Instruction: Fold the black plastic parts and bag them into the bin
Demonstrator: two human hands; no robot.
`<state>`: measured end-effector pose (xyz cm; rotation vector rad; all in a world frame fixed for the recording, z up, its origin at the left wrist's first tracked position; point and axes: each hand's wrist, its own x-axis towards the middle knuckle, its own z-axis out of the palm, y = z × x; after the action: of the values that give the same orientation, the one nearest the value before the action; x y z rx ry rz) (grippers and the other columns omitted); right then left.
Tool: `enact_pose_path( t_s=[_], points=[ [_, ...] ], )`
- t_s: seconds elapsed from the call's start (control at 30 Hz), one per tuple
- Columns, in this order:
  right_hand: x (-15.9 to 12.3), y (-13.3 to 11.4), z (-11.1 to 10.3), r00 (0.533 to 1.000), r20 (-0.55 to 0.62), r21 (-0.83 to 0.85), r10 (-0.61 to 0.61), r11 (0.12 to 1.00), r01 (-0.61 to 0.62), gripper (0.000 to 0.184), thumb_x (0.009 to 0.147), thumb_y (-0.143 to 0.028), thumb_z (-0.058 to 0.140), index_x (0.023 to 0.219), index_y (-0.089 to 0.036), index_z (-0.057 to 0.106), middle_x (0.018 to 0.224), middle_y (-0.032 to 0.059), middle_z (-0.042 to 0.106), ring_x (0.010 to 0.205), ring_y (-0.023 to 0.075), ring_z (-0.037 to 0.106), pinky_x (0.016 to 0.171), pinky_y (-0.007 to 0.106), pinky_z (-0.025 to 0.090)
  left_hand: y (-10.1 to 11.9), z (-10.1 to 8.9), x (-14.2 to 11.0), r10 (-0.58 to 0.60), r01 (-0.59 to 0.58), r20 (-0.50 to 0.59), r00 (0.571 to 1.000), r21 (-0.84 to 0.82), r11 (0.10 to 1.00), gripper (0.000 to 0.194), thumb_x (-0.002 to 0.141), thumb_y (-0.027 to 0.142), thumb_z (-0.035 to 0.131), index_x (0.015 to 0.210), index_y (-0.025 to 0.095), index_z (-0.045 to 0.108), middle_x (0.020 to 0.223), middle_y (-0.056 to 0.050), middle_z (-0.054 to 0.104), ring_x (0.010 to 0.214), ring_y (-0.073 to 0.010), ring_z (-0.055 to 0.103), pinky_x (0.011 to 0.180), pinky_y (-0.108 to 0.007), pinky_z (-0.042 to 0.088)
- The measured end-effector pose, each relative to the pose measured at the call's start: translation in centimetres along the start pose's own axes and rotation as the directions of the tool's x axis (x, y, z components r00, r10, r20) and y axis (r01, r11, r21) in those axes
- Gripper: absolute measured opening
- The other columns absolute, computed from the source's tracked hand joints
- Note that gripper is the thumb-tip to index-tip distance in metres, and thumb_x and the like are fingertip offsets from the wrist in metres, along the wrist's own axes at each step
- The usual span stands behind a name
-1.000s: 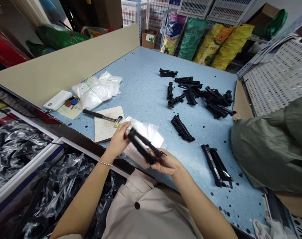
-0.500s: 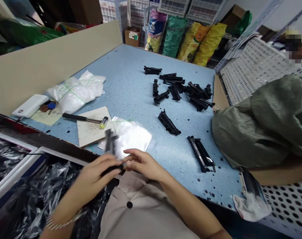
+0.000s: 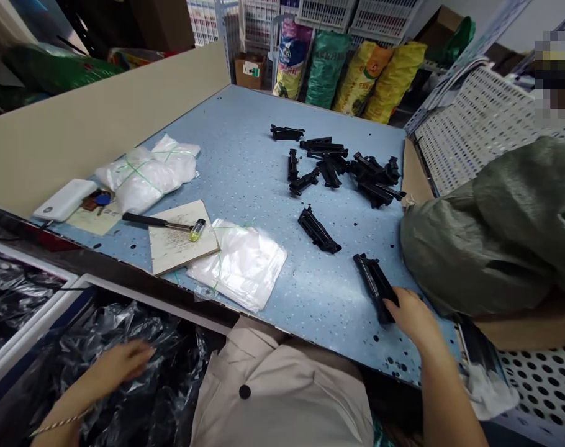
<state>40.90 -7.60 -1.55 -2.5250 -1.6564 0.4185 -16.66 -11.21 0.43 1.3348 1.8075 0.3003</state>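
My right hand (image 3: 410, 316) is at the near right of the blue table. Its thumb and fingers grip the near end of a long black plastic part (image 3: 373, 288) that lies there. My left hand (image 3: 119, 367) is over the bin at lower left, its fingers stretched out and somewhat blurred, with nothing visible in them. Under it are black parts in clear plastic bags (image 3: 166, 372). Another black part (image 3: 318, 230) lies farther up the table, beyond it a loose group of several similar parts (image 3: 329, 167).
A stack of clear bags (image 3: 245, 264) lies at the table's front edge, beside a board (image 3: 171, 251) with a hammer (image 3: 159, 221) on it. Tied bag bundles (image 3: 145, 177) and a white device (image 3: 63, 200) are on the left. A green-grey sack (image 3: 501, 236) borders the right side.
My hands were together at the table's front edge with a blurred dark part. Now they are apart: the left has moved down over the bin, the right across to the nearest black part and gripped it.
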Motion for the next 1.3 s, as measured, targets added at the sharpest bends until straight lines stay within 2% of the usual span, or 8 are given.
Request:
enact_pose_path(
  t_s=[0.07, 0.17, 0.3, 0.57, 0.77, 1.1, 1.23, 1.3],
  points=[
    [-0.4, -1.8, 0.3, 0.999, 0.026, 0.234, -0.037, 0.972, 0.030, 0.035, 0.078, -0.036, 0.051, 0.099, -0.014, 0.068, 0.090, 0.0130, 0.069, 0.085, 0.0286, 0.064, 0.075, 0.039, 0.048, 4.8, 2.8, 3.0, 0.135, -0.132, 0.043, 0.990, -0.077, 0.988, 0.034, 0.069, 0.056, 0.062, 0.071, 0.023, 0.067, 0.060, 0.000, 0.064, 0.055, -0.0188, 0.058, 0.054, -0.027, 0.048],
    [-1.1, -6.6, 0.6, 0.988, 0.108, 0.658, -0.112, 0.753, 0.014, 0.039, 0.076, -0.042, 0.056, 0.103, -0.016, 0.067, 0.089, 0.0072, 0.069, 0.078, 0.0217, 0.062, 0.071, 0.032, 0.048, 13.1, 7.7, 6.9, 0.452, -0.458, -0.107, 0.885, -0.035, 0.888, 0.024, 0.081, 0.043, 0.055, 0.078, 0.020, 0.063, 0.082, -0.006, 0.066, 0.078, -0.0215, 0.061, 0.075, -0.032, 0.049],
    [-2.1, -13.0, 1.2, 0.924, 0.260, 0.875, -0.281, 0.474, -0.102, 0.039, 0.071, -0.041, 0.068, 0.102, -0.016, 0.068, 0.082, 0.0027, 0.066, 0.069, 0.0147, 0.056, 0.062, 0.026, 0.045, 19.0, 11.9, 11.1, 0.435, -0.471, -0.269, 0.859, -0.081, 0.879, 0.015, 0.070, 0.029, 0.069, 0.070, 0.018, 0.058, 0.093, -0.012, 0.060, 0.095, -0.0276, 0.056, 0.083, -0.038, 0.045],
    [-0.9, -19.8, 2.9, 0.729, 0.405, 0.900, -0.552, 0.102, -0.423, 0.029, 0.069, -0.035, 0.077, 0.090, -0.017, 0.072, 0.078, 0.0047, 0.067, 0.065, 0.0131, 0.057, 0.056, 0.024, 0.048, 15.4, 8.6, 14.3, 0.280, -0.328, -0.171, 0.945, -0.484, 0.812, 0.029, 0.067, 0.042, 0.071, 0.065, 0.017, 0.058, 0.062, 0.000, 0.057, 0.057, -0.0125, 0.051, 0.056, -0.026, 0.041],
    [0.5, -25.4, 3.6, 0.633, 0.451, 0.825, -0.630, 0.024, -0.564, 0.031, 0.065, -0.027, 0.082, 0.091, -0.016, 0.071, 0.075, 0.0023, 0.068, 0.066, 0.0122, 0.060, 0.059, 0.023, 0.053, 15.6, 8.5, 13.5, 0.219, -0.294, -0.197, 0.956, -0.659, 0.692, 0.033, 0.054, 0.036, 0.082, 0.060, 0.016, 0.056, 0.058, 0.003, 0.054, 0.054, -0.0083, 0.046, 0.052, -0.021, 0.037],
    [2.7, -26.8, 6.1, 0.755, 0.445, 0.862, -0.482, 0.002, -0.507, 0.024, 0.063, -0.026, 0.083, 0.071, -0.012, 0.065, 0.062, 0.0004, 0.063, 0.054, 0.0089, 0.056, 0.053, 0.021, 0.053, 13.6, 5.2, 12.5, 0.145, -0.281, -0.241, 0.960, -0.814, 0.509, 0.032, 0.058, 0.037, 0.080, 0.069, 0.015, 0.061, 0.064, 0.003, 0.057, 0.058, -0.0081, 0.052, 0.058, -0.022, 0.044],
    [1.9, -25.8, 5.3, 0.805, 0.399, 0.892, -0.439, -0.019, -0.452, 0.026, 0.064, -0.027, 0.082, 0.083, -0.014, 0.069, 0.064, -0.0026, 0.063, 0.052, 0.0062, 0.054, 0.050, 0.016, 0.050, 13.2, 5.3, 12.2, 0.134, -0.355, -0.340, 0.931, -0.755, 0.551, 0.024, 0.065, 0.031, 0.077, 0.076, 0.014, 0.065, 0.069, 0.001, 0.060, 0.062, -0.0092, 0.054, 0.063, -0.023, 0.047],
    [1.0, -24.6, 4.2, 0.782, 0.382, 0.887, -0.492, -0.043, -0.461, 0.030, 0.067, -0.028, 0.081, 0.090, -0.015, 0.069, 0.071, -0.0010, 0.065, 0.058, 0.0075, 0.058, 0.052, 0.016, 0.051, 13.0, 5.7, 12.1, 0.198, -0.472, -0.461, 0.865, -0.612, 0.635, 0.018, 0.071, 0.028, 0.072, 0.081, 0.015, 0.064, 0.075, -0.001, 0.063, 0.065, -0.0110, 0.056, 0.066, -0.025, 0.049]
  ],
)
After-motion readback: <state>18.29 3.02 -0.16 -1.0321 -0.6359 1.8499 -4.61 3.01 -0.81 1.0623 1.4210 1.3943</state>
